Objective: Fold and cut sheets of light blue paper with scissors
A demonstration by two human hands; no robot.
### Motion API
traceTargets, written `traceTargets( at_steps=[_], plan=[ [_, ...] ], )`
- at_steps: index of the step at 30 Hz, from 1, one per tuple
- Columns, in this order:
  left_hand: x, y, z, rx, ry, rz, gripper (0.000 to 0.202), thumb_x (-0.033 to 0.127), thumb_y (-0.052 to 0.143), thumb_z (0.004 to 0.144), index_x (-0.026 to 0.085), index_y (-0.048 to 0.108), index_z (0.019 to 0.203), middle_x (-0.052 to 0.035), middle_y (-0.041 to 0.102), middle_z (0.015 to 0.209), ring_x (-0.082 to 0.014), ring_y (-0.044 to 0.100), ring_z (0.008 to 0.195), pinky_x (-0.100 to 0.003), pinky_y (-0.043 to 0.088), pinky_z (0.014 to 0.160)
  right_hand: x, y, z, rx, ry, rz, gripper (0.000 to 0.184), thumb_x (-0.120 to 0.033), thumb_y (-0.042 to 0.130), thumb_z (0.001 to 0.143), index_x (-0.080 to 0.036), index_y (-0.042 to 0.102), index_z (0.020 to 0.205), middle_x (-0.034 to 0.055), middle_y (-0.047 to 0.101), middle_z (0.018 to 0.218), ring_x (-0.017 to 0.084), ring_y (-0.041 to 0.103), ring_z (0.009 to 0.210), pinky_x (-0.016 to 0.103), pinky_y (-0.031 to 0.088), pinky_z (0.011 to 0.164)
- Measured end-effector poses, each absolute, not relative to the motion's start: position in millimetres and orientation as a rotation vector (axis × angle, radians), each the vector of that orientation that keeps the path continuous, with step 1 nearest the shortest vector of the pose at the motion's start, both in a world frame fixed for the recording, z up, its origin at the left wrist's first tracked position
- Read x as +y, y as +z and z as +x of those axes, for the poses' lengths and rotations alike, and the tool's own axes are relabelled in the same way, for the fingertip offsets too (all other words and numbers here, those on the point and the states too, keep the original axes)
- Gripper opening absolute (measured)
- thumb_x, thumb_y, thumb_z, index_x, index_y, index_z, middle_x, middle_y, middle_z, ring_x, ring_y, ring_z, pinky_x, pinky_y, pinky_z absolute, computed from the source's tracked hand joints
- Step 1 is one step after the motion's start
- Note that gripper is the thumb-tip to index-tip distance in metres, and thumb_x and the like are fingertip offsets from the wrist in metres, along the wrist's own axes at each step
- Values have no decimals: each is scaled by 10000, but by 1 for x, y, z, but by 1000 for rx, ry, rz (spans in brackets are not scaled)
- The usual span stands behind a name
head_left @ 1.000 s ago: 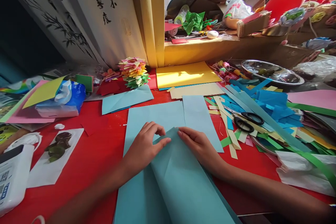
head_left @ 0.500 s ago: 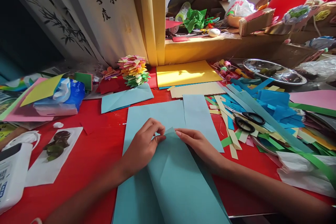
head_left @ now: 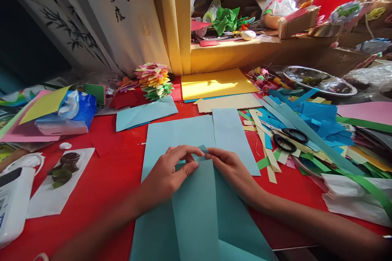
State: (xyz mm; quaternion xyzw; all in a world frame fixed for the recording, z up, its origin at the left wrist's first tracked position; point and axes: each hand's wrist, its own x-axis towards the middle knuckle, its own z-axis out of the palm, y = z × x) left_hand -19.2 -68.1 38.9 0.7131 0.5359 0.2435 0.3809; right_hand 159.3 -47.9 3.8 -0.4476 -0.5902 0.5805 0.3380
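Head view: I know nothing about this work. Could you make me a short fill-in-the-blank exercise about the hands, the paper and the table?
1. The left hand and right hand both hold the folded top of a sheet whose colour is ____.
2. The table under it is ____.
3. The scissors lie among paper strips on the side of the person's ____ hand.

Missing words: blue; red; right.

The folded teal sheet (head_left: 196, 208) ran off the bottom edge. The left hand (head_left: 167, 173) covered part of its top fold. A white container (head_left: 12, 200) was cut by the left edge.
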Motion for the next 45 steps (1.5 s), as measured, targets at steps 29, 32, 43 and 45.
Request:
traceTargets(
  at_steps=[29, 32, 43, 45],
  plan=[
    [-74, 37, -13, 1478, 578, 1727, 215, 372, 388, 861, 244, 554, 811, 44, 585, 728, -124, 508, 712, -237, 385, 609, -49, 8, 153, -1553, 1740, -1097, 343, -395, 464, 828, -209, 624, 1068, 41, 643, 973, 186, 566, 869, 279, 437, 717],
    [-75, 37, -13, 1417, 615, 1670, 220, 375, 358, 875, 237, 524, 831, 41, 550, 699, -108, 485, 637, -218, 363, 528, -48, 15, 154, -1458, 1979, -1056, 437, -435, 502, 800, -195, 559, 1160, 41, 650, 849, 166, 577, 742, 272, 439, 641],
    [-75, 42, -11, 1365, 642, 1735, 209, 364, 423, 854, 239, 558, 756, 30, 550, 708, -130, 480, 731, -228, 372, 573, -48, 15, 157, -1551, 1983, -1073, 334, -441, 478, 809, -176, 657, 905, 12, 587, 733, 131, 510, 679, 235, 385, 591],
    [-76, 42, -10, 1397, 594, 1795, 231, 359, 428, 850, 231, 551, 702, 36, 555, 682, -136, 470, 744, -250, 374, 646, -49, 11, 156, -1606, 1814, -1097, 345, -438, 431, 834, -185, 655, 901, 16, 599, 768, 151, 517, 733, 246, 388, 629]
  ],
)
